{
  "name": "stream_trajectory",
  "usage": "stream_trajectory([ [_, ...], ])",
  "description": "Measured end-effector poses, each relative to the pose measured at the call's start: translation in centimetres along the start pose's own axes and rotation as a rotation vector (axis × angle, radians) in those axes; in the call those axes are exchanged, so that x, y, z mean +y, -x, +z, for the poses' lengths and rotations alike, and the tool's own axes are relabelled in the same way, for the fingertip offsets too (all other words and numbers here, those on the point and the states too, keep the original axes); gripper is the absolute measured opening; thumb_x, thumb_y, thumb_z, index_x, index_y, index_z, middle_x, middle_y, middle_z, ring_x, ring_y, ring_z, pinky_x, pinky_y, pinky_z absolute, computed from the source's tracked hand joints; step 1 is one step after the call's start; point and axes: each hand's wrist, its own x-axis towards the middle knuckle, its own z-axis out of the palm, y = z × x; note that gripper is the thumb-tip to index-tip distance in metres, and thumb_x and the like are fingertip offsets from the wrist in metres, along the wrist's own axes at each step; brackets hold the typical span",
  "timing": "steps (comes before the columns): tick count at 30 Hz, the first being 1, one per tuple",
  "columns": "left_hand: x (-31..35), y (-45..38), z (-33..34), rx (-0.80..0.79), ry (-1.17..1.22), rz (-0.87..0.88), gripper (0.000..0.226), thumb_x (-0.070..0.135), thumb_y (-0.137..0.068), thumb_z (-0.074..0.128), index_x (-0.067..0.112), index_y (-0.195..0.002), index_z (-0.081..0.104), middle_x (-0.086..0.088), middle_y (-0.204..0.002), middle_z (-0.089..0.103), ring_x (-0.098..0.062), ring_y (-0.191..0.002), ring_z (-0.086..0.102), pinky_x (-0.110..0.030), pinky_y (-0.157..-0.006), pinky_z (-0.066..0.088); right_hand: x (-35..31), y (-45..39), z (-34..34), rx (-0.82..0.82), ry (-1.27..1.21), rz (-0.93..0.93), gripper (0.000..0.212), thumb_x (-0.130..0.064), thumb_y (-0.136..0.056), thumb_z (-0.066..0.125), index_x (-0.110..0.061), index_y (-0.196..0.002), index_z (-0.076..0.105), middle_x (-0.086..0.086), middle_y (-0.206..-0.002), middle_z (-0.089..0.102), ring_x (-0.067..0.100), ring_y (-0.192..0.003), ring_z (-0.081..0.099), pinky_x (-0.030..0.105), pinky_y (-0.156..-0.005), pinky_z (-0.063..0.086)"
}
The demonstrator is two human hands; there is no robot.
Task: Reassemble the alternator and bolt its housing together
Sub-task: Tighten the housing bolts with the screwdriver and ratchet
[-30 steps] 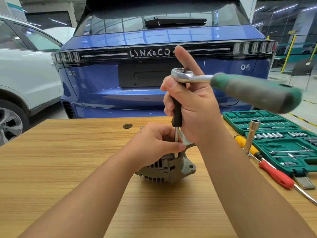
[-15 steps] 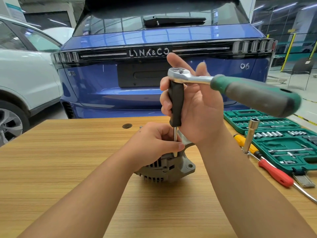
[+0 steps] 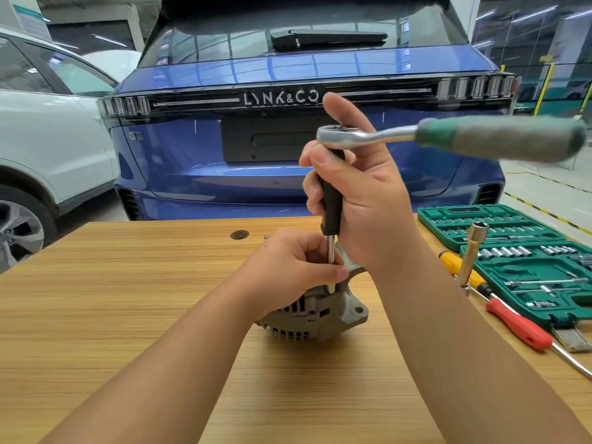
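Alternator [image 3: 315, 315] sits mid-table [image 3: 128, 315], same spot as a second ago. Left hand [image 3: 288, 267] rests on top of it, fingers pinching the thin steel shaft [image 3: 331, 251] just above the housing; that hold hasn't changed. Shaft stands upright, black grip [image 3: 331, 200] above it, ratchet [image 3: 448, 139] on top. Right hand [image 3: 362, 193] curls round the black grip, thumb across it, index finger up behind the ratchet head. Half a second ago that hand was more open, fingers spread; now it's wrapped tighter. Ratchet handle points right, blurred, a bit lower than before. Right of it: green socket case [image 3: 525, 261], red screwdriver [image 3: 519, 325], yellow screwdriver [image 3: 461, 265], socket extension [image 3: 472, 254] standing upright. Blue car [image 3: 288, 139] behind the table.
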Motion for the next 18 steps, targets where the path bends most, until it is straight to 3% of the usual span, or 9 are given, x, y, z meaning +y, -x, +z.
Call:
stream_trajectory([
  [4, 0.12, -0.14, 0.05, 0.004, -0.012, -0.016, 0.007, 0.024, -0.087, 0.081, 0.030, -0.087, 0.078, 0.005, -0.086, 0.078, -0.020, -0.089, 0.074, -0.053, -0.095, 0.057, 0.17, -0.01, -0.18, 0.029, 0.003, -0.007, 0.043, -0.005, -0.095, 0.056, -0.028, -0.132, 0.055, 0.002, -0.084, 0.062, 0.017, -0.061, 0.047, 0.027, -0.054, 0.042],
  [8, 0.17, -0.16, -0.08, 0.004, 0.003, -0.018, 0.011, 0.020, -0.087, 0.082, 0.029, -0.083, 0.076, 0.001, -0.084, 0.078, -0.024, -0.089, 0.074, -0.053, -0.095, 0.057, -0.19, 0.08, -0.32, -0.089, -0.192, 0.056, 0.042, -0.016, -0.094, 0.034, -0.021, -0.131, 0.054, 0.011, -0.088, 0.062, 0.024, -0.062, 0.044, 0.032, -0.057, 0.035],
  [11, 0.12, -0.13, -0.11, -0.008, 0.002, -0.010, 0.013, 0.020, -0.086, 0.082, 0.030, -0.082, 0.075, 0.001, -0.082, 0.077, -0.021, -0.086, 0.074, -0.052, -0.094, 0.058, -0.46, 0.16, -0.51, -0.138, -0.246, 0.117, 0.045, -0.034, -0.101, 0.024, -0.017, -0.131, 0.053, 0.010, -0.087, 0.063, 0.024, -0.064, 0.044, 0.033, -0.059, 0.035],
  [15, 0.07, -0.21, -0.10, -0.004, 0.004, -0.013, 0.019, 0.020, -0.086, 0.082, 0.035, -0.077, 0.075, 0.002, -0.081, 0.077, -0.021, -0.087, 0.074, -0.053, -0.095, 0.057, -0.65, -0.29, 0.06, -0.019, -0.189, 0.192, 0.040, -0.042, -0.096, 0.046, -0.016, -0.125, 0.055, 0.006, -0.080, 0.059, 0.019, -0.061, 0.045, 0.030, -0.058, 0.037],
  [18, 0.08, -0.25, 0.06, -0.007, -0.012, -0.011, 0.010, 0.023, -0.087, 0.082, 0.030, -0.084, 0.076, 0.004, -0.083, 0.077, -0.019, -0.086, 0.074, -0.053, -0.093, 0.058, -0.55, -0.30, 0.44, 0.170, -0.040, 0.136, 0.018, -0.032, -0.092, 0.063, -0.016, -0.101, 0.065, 0.002, -0.072, 0.052, 0.016, -0.055, 0.041, 0.024, -0.051, 0.035],
])
